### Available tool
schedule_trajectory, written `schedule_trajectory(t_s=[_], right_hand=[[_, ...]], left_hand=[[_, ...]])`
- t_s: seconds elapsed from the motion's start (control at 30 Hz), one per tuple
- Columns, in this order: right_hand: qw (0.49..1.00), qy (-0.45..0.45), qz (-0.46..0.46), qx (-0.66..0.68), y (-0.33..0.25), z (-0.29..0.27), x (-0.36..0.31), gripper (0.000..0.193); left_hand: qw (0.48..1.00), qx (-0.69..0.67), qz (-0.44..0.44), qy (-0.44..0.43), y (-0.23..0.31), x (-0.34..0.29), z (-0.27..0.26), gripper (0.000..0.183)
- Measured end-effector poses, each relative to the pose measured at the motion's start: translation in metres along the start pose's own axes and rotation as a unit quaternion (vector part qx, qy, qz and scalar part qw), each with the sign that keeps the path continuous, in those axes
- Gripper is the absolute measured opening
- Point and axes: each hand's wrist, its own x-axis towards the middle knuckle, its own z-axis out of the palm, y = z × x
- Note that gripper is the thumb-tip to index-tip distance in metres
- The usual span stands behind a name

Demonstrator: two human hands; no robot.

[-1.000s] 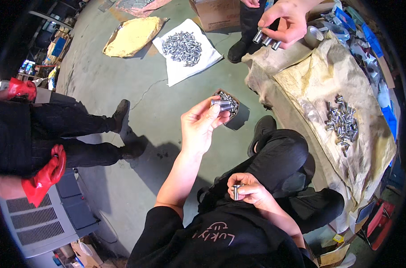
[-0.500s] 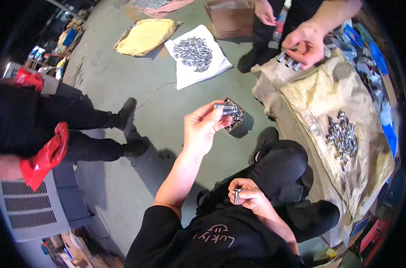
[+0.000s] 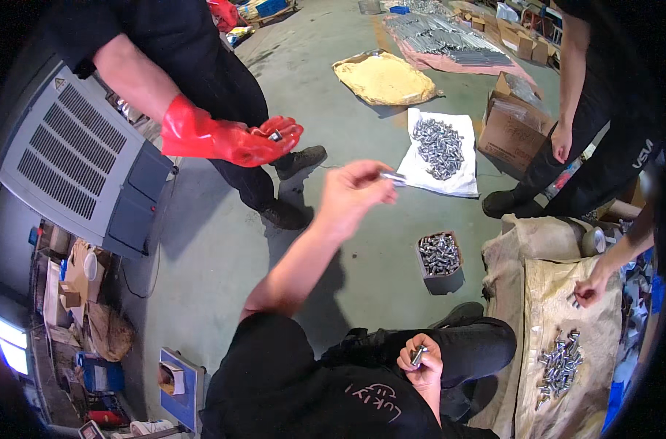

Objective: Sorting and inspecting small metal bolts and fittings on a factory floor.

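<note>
My left hand is stretched out ahead over the floor, fingers pinching a short shiny metal cylinder. Close to my lap, my right hand is closed round another small metal cylinder. Facing my left hand, a co-worker's red glove is turned palm up with a small metal piece on it. An open cardboard box full of similar metal pieces stands on the floor beyond my knees.
Many metal pieces lie on a white cloth. More sit on a beige sheet at right, where another person's hand reaches. Farther back are a yellow-topped sack and a carton. A grey vented machine stands at left.
My view has swung left. My left hand has reached out toward the gloved co-worker, still holding its cylinder. The red glove now lies palm up with a metal piece on it.
</note>
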Motion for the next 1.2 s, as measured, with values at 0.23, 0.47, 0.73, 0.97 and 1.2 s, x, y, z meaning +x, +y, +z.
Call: schedule_trajectory(t_s=[0.23,0.47,0.73,0.97,1.2], right_hand=[[1.0,-0.019,-0.004,-0.009,-0.007,-0.003,-0.003,0.026],[1.0,-0.026,0.002,0.0,-0.003,0.0,0.0,0.025],[0.999,-0.005,-0.016,-0.031,-0.001,-0.002,-0.008,0.025],[0.999,-0.016,0.019,-0.037,-0.001,-0.009,0.001,0.031],[0.999,-0.03,-0.02,-0.011,-0.005,-0.009,-0.016,0.019]], left_hand=[[0.781,0.572,0.221,0.122,0.108,0.015,-0.059,0.013],[0.638,0.768,0.033,-0.053,0.125,0.023,-0.081,0.03],[0.672,0.662,0.332,0.01,0.131,-0.024,-0.001,0.023],[0.794,0.502,-0.021,-0.344,-0.007,-0.044,0.026,0.043],[0.857,0.262,-0.117,-0.427,-0.043,-0.035,0.055,0.062]])
